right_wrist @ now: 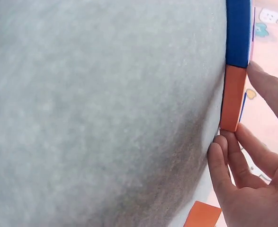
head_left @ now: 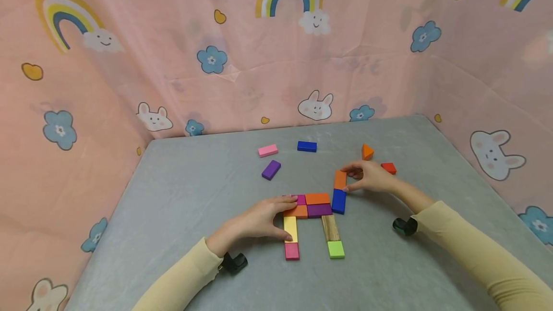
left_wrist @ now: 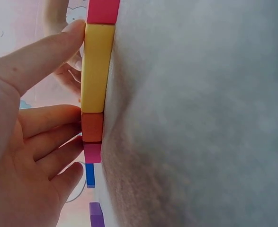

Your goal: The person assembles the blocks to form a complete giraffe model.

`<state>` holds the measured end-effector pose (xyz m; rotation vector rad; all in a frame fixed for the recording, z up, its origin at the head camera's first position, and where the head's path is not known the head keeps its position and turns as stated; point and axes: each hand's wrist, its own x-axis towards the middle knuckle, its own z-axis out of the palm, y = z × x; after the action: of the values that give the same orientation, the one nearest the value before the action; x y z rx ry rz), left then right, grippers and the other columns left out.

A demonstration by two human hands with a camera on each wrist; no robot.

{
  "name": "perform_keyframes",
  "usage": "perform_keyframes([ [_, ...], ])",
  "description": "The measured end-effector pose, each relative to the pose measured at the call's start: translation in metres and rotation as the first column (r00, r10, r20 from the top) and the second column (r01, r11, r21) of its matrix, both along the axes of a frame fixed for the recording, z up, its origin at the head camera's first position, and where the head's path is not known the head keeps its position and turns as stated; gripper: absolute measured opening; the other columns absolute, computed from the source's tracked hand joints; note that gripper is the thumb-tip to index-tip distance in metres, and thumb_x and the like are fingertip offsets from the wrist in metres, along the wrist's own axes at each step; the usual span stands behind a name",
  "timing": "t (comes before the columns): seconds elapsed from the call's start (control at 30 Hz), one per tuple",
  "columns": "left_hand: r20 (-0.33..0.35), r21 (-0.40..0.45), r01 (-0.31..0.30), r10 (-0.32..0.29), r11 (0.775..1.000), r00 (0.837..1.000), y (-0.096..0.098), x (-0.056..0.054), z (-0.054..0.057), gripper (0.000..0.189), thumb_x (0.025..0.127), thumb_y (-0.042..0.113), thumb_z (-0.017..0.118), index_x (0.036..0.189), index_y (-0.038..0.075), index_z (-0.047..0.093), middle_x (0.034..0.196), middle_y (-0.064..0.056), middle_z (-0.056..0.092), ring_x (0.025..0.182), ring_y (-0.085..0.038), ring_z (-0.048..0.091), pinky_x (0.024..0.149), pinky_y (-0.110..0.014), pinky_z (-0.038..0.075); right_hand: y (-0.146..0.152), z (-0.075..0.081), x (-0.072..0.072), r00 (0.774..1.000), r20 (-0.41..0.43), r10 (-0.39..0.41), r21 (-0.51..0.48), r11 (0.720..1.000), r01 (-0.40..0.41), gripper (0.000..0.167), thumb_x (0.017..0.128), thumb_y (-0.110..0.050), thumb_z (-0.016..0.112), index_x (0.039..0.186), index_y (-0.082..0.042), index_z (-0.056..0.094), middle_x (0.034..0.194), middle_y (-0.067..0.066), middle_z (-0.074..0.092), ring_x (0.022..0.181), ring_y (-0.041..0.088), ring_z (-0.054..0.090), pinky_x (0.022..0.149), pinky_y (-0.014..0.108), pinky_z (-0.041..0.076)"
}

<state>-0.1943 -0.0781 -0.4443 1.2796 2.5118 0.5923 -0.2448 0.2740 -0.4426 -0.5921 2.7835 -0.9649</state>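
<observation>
- As I look on from my remote post, the right hand (head_left: 372, 176) pinches an orange bar (head_left: 340, 180) between thumb and index finger; my right wrist view shows the thumb at its seam with a blue bar (head_left: 339, 201).
- Both bars lie end to end on the grey table (head_left: 194, 176), orange farther from me, just right of a joined group of blocks.
- I see the left hand (head_left: 259, 217) grasping nothing: its extended fingers lie against the magenta block (head_left: 301, 199) and amber block (head_left: 299, 212), and its thumb touches the yellow block (head_left: 291, 226).
- Across the group's far row, magenta meets a tangerine block (head_left: 317, 198); in the next row, amber meets a purple block (head_left: 319, 210).
- Two legs run toward me: yellow then a crimson block (head_left: 292, 251) on the left, a wooden block (head_left: 330, 228) then a green block (head_left: 336, 249) on the right.
- Farther off lie a pink block (head_left: 268, 150), a violet block (head_left: 271, 170) and a navy block (head_left: 307, 146), all apart.
- Beyond the right hand are an orange wedge (head_left: 367, 151) and a red block (head_left: 389, 168).
- Behind everything hangs a pink curtain (head_left: 173, 61) with rainbows and rabbits.
</observation>
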Motion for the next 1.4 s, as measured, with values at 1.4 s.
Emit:
perform_keyframes([
  [1.4,0.001,-0.006,-0.003,0.003,1.000,1.000,-0.0002,0.0017,0.0023,0.081,0.078,0.046,0.074,0.144,0.011,0.042,0.153,0.003,0.034,0.142,-0.016,0.030,0.114,-0.037,0.031,0.0004,-0.0029,-0.0075,0.999,0.004,-0.040,-0.012,0.999,0.040,0.051,0.082,-0.037,0.073,0.119,-0.004,0.064,0.113,0.012,0.067,0.099,0.025,0.062,0.088,0.044,0.052],
])
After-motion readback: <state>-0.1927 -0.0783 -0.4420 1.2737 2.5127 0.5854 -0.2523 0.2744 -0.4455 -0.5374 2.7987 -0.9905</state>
